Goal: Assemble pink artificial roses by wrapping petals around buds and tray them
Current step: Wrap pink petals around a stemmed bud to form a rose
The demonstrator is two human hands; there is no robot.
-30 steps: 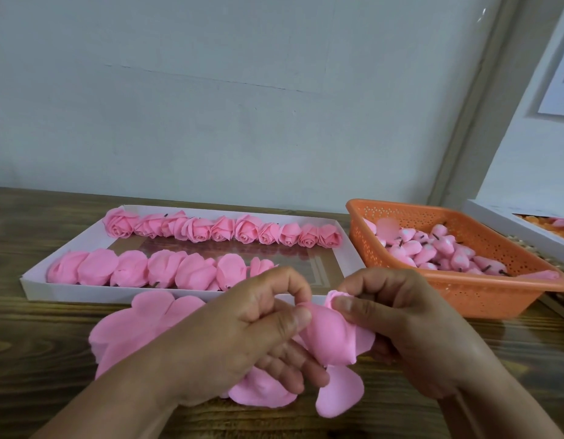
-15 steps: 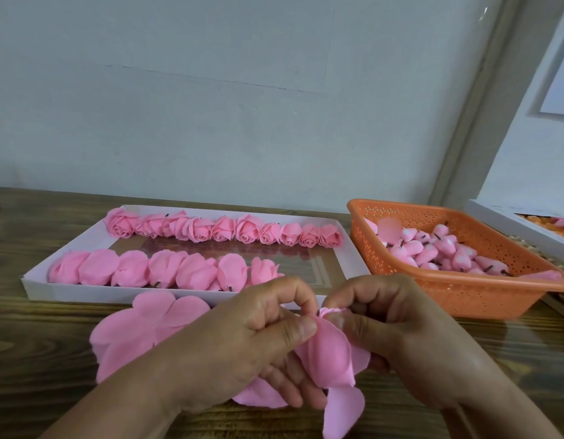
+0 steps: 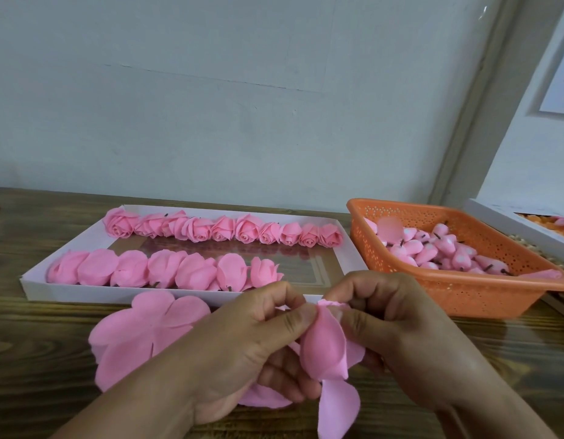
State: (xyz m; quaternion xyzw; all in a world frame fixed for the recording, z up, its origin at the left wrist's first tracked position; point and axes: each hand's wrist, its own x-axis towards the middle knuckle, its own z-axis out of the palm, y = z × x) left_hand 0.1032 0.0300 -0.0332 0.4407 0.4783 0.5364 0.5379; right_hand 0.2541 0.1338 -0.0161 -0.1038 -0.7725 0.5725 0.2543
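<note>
A soft, matte pink petal sheet (image 3: 323, 346) is pinched between the left hand (image 3: 242, 353) and right hand (image 3: 397, 337) above the wood-grain table (image 3: 36, 359). The white tray (image 3: 93, 294) holds ten rolled roses (image 3: 223, 229) in the far row and seven in the near. Buds are heaped in a perforated orange basket (image 3: 464, 296). A flat petal stack (image 3: 141, 337) lies beside the left hand.

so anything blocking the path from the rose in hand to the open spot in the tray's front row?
Nothing visible. Both hands hold the rose just before the white tray; only its low front wall lies between it and the bare floor right of the front row.
</note>
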